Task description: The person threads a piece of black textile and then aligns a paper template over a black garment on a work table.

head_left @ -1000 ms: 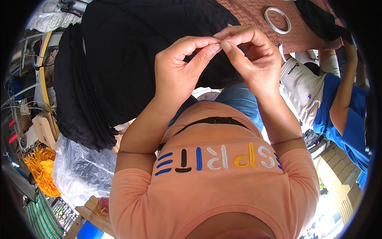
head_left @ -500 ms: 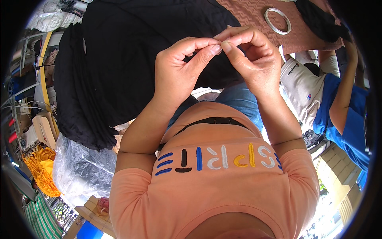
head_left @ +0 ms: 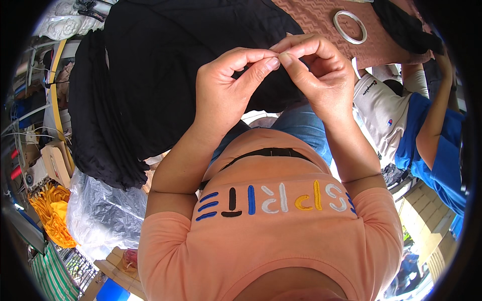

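Note:
Both of my hands are raised over the near right edge of a large black cloth [head_left: 155,65], their fingertips meeting. My left hand [head_left: 231,75] pinches thumb against forefinger. Against those tips, my right hand [head_left: 321,67] makes a similar pinch, its other fingers curled. Whatever lies between the fingertips is too small to make out. The black cloth spreads across the table beneath and beyond my left hand and hangs in folds at the left.
A white ring-shaped roll [head_left: 350,27] lies on the reddish-brown patterned table cover [head_left: 311,12]. Close on the right stands another person in a blue shirt [head_left: 432,145], an arm reaching to a dark cloth [head_left: 401,25]. At left are clear plastic [head_left: 108,215] and orange cloth [head_left: 52,213].
My hands stay pinched together in almost the same place. At the right, the other person's arm has shifted slightly.

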`<state>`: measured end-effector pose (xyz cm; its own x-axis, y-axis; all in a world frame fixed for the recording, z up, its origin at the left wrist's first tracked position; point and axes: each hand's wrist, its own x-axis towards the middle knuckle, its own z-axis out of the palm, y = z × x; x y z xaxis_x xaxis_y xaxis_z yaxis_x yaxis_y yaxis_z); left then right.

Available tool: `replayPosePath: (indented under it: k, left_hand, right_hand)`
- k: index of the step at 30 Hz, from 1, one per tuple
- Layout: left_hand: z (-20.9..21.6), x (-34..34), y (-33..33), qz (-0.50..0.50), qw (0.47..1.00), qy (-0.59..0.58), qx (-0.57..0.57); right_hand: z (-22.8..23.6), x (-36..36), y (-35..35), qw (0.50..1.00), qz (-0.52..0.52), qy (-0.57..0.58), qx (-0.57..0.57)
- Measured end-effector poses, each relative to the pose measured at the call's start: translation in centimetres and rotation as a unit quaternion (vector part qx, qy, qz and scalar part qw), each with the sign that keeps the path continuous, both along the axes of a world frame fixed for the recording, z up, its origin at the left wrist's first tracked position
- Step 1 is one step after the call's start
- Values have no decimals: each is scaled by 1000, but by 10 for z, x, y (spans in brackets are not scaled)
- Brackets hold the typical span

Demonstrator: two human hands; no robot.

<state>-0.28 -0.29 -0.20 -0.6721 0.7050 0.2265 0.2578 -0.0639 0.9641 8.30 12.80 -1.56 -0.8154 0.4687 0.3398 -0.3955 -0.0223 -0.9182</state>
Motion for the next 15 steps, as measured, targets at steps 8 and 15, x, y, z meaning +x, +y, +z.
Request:
replayPosePath:
  k: [8, 15]
  left_hand:
    - [-1, -3, 0, -12, 1000, -25, -6]
    - [8, -4, 1, -28, 988, -154, 0]
  right_hand:
    - [-1, 1, 3, 1000, -7, -6, -2]
    - [3, 1, 8, 1000, -5, -13, -3]
